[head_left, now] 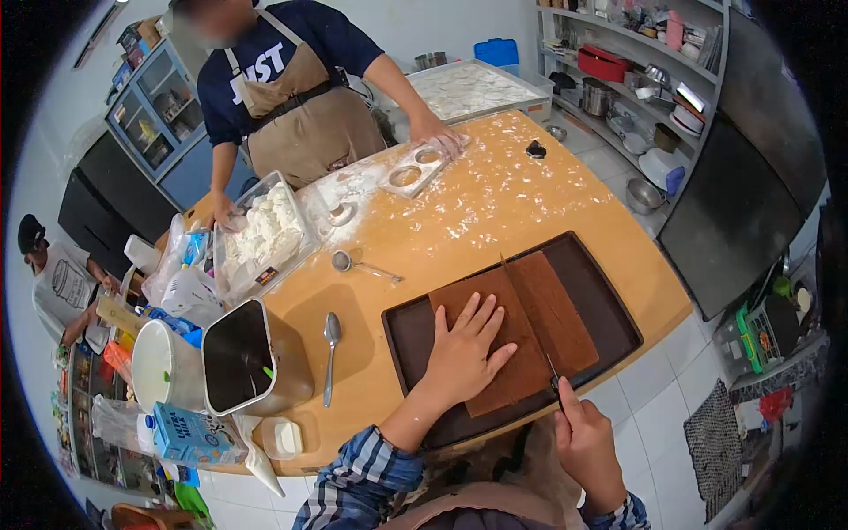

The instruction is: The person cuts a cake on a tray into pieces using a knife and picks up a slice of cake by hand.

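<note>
A flat brown sheet cake (523,375) lies in a dark baking tray (614,309) at the table's near right. My left hand (465,349) rests flat on the cake's left part, fingers spread. My right hand (587,446) grips the handle of a long knife (527,320) at the tray's near edge. The blade runs across the whole cake, and a line separates a strip (558,314) on its right from the larger left part. How deep the blade sits is hard to tell.
Left of the tray lie a spoon (331,358) and a small strainer (344,261). A metal container (265,362), white bucket (168,367) and milk carton (190,433) crowd the left edge. Across the table, a co-worker touches a floury dough sheet (420,172) and a plastic tub (305,238).
</note>
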A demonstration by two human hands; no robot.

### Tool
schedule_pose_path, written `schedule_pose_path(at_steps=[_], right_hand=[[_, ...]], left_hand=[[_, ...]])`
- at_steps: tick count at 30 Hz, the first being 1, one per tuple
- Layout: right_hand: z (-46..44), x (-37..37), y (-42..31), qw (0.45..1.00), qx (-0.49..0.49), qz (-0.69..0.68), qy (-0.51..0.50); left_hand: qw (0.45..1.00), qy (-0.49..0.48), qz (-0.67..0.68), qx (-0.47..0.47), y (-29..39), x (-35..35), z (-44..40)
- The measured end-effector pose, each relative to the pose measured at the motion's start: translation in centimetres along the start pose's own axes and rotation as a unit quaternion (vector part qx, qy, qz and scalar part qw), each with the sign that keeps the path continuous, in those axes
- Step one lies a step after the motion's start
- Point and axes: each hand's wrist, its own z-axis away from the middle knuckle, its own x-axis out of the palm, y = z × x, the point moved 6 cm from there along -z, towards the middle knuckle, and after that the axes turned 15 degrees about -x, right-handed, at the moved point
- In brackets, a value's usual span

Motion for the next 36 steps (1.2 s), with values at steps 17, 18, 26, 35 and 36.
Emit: schedule_pose_path(at_steps=[17,18,26,35,36], right_hand=[[-0.27,-0.34,-0.15,1.000,0.007,0.000,-0.022],[-0.32,-0.38,-0.18,1.000,0.005,-0.003,-0.020],[-0.38,-0.43,-0.29,1.000,-0.011,0.001,-0.021],[-0.40,-0.62,-0.46,1.000,0.002,-0.009,-0.012],[-0.42,-0.51,-0.42,1.000,0.003,-0.007,-0.013]], left_hand=[[1.000,-0.005,0.000,-0.001,0.06,0.02,-0.05],[1.000,-0.005,-0.003,-0.001,0.07,0.06,-0.06],[1.000,-0.004,-0.005,0.000,0.08,0.12,-0.04],[1.000,0.002,-0.014,0.001,0.03,0.25,-0.03],[1.000,0.005,-0.015,0.001,0.01,0.28,0.00]])
